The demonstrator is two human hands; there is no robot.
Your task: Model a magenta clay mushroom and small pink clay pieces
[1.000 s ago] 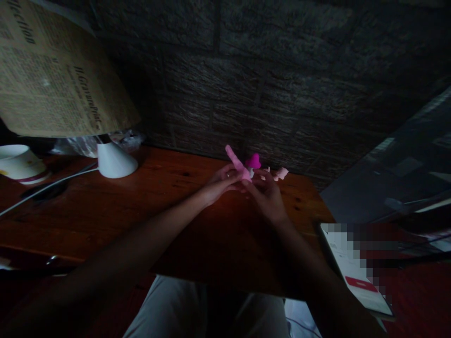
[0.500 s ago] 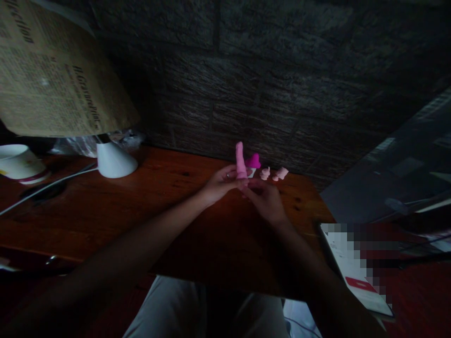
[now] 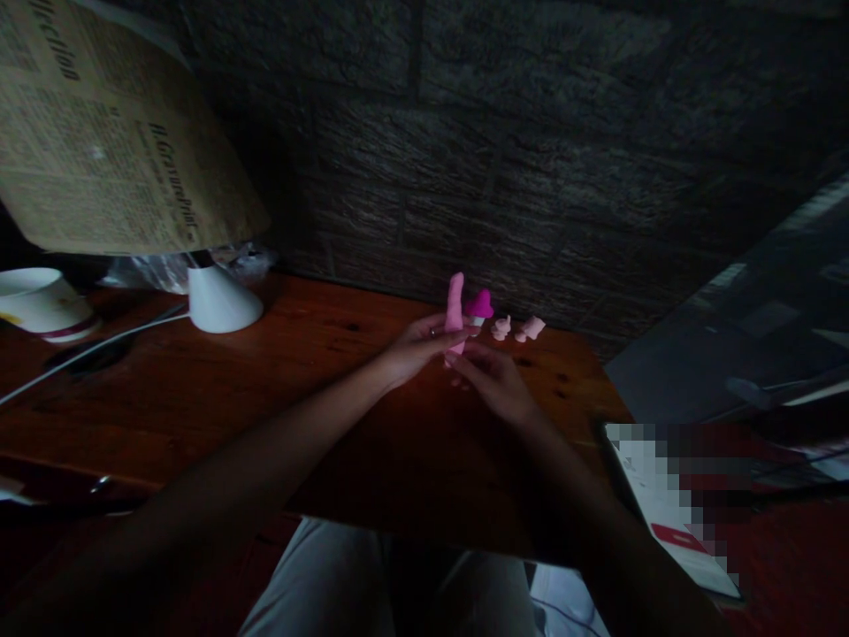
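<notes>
A long pink roll of what looks like modelling clay [image 3: 455, 305] stands nearly upright between my hands, its surface slightly uneven. My left hand [image 3: 417, 349] is closed on its middle, the thumb lying across the front. At the bottom end, the fingers of my right hand [image 3: 496, 382] pinch the roll. Just behind it, a magenta piece with a white lower part [image 3: 481, 303], shaped like a mushroom, is partly covered by my fingers. To the right sit two small pale pink shaped pieces, a rounded one [image 3: 501, 328] and a blockier one [image 3: 531, 329].
The wooden table [image 3: 318, 345] meets a dark brick wall [image 3: 438, 159]. At left stand a lamp with a newsprint shade [image 3: 119, 159], a white cable [image 3: 99, 349] and a paper cup [image 3: 46, 301]. Beyond the right edge is a partly pixelated tablet-like screen [image 3: 663, 513].
The roll's top leans a little more to the right. My left thumb now crosses its front, and my right fingers have moved slightly down to its bottom end.
</notes>
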